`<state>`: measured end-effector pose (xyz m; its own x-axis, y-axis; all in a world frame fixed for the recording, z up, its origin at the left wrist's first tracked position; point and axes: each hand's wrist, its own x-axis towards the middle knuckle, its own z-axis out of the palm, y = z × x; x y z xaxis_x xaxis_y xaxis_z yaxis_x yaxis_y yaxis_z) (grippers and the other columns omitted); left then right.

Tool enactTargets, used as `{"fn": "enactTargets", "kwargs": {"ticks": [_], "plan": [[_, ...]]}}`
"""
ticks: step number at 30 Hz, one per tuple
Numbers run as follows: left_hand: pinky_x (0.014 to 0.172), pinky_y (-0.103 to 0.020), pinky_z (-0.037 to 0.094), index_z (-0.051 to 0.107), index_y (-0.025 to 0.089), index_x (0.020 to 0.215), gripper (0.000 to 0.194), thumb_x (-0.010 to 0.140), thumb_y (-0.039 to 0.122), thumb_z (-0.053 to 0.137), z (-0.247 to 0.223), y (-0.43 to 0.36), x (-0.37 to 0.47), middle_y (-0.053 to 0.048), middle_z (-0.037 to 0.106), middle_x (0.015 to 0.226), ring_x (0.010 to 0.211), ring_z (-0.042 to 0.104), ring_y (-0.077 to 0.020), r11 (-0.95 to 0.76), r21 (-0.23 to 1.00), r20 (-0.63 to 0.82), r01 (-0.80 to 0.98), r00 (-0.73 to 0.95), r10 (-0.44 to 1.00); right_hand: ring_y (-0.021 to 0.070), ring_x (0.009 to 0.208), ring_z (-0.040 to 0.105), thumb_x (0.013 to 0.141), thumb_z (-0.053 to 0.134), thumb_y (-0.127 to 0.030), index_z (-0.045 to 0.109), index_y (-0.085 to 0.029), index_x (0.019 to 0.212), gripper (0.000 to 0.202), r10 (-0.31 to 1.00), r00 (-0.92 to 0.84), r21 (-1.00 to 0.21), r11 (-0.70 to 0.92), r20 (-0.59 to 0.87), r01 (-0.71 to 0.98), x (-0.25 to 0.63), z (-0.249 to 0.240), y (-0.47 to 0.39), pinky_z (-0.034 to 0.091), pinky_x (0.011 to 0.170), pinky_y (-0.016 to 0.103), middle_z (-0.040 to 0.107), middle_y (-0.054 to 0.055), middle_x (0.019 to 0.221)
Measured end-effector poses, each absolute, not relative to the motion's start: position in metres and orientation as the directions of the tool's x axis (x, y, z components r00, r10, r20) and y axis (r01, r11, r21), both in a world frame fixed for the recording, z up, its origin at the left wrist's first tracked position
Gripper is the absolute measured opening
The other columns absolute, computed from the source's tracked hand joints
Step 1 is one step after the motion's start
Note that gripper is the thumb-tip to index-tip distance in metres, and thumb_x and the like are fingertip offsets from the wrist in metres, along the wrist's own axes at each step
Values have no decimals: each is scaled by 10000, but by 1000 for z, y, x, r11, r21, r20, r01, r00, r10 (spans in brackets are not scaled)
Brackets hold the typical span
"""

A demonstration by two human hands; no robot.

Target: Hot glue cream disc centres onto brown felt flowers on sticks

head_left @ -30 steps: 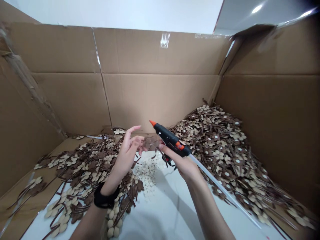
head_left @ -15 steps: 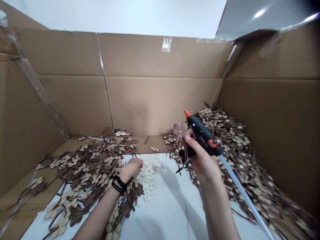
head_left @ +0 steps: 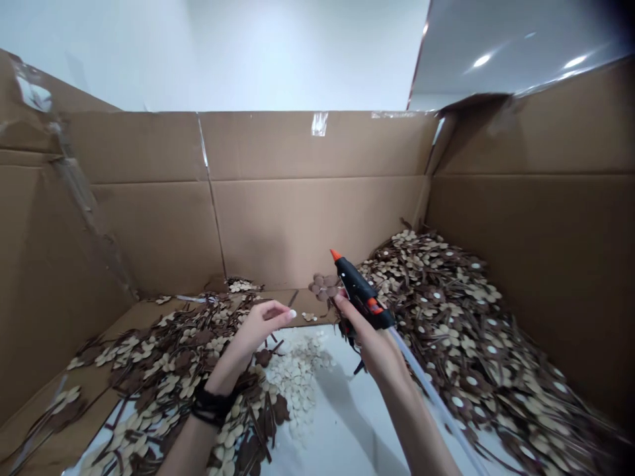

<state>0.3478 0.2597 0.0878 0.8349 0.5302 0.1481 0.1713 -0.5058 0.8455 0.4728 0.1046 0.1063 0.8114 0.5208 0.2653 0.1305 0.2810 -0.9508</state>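
Between the thumb and fingers of my left hand (head_left: pixel 262 325) is a small white disc (head_left: pixel 292 314), raised over the pile of loose white discs (head_left: pixel 297 373). My right hand (head_left: pixel 370 340) grips a black glue gun (head_left: pixel 358 284) with an orange nozzle pointing up and to the left. A clear glue stick (head_left: pixel 426 383) runs out of its back. The same hand pinches a brown flower (head_left: pixel 323 287) with a strap, held beside the gun's body. The fingers around the gun's handle are mostly hidden.
Brown and beige flower pieces with straps lie in a heap on the left (head_left: pixel 169 370). A taller heap (head_left: pixel 461 324) on the right has white discs on some flowers. Cardboard walls (head_left: pixel 317 218) surround the white board (head_left: pixel 342 423) under my hands.
My left hand has risen from the white pile, now with a disc in its fingertips. The glue gun and flower have shifted left and lower in view; the view itself has tilted up.
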Motion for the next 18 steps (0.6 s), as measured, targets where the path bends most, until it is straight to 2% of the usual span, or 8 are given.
{"fn": "enactTargets", "kwargs": {"ticks": [3,7,10,13,16,18], "plan": [[838,-253,455,599,159,835,300,759,446,641,109,243,337,-88,621,1210,1027,599,-189,-239,968,198,-70,798,570,173,752,559,699,655,-541,646,-149,920,450,556,774,-952,223,302,210,475,105,106,435,671,275,625,48,820],[915,-273,432,580,166,744,269,723,411,691,116,231,333,-76,609,1236,1088,582,-194,-147,975,220,-164,773,596,158,658,524,696,642,-525,641,-136,881,431,686,680,-965,155,260,213,470,112,102,419,622,276,597,41,730],[889,-256,440,577,166,738,278,710,413,703,115,229,334,-70,644,1143,1065,585,-183,-134,974,226,-183,741,632,166,706,541,702,637,-481,625,-141,827,362,731,621,-958,183,284,222,464,118,100,429,660,274,599,46,744],[800,-228,454,575,164,742,286,689,408,714,113,228,334,-36,658,948,907,600,-149,-153,972,236,-179,724,648,151,705,527,705,632,-453,599,-147,774,316,751,583,-949,208,310,238,458,122,100,419,651,255,582,36,734],[677,-201,438,575,161,741,287,678,402,717,111,227,335,11,596,745,720,557,-110,-200,967,254,-161,709,658,121,647,475,708,622,-434,579,-148,742,291,730,608,-947,191,313,258,454,124,101,381,596,234,542,18,694],[642,-192,427,566,160,733,289,682,405,710,111,227,336,22,568,703,684,542,-102,-219,962,269,-162,700,662,110,621,443,711,619,-428,574,-149,745,285,730,612,-949,175,304,262,452,124,101,354,571,227,511,8,670]]}}
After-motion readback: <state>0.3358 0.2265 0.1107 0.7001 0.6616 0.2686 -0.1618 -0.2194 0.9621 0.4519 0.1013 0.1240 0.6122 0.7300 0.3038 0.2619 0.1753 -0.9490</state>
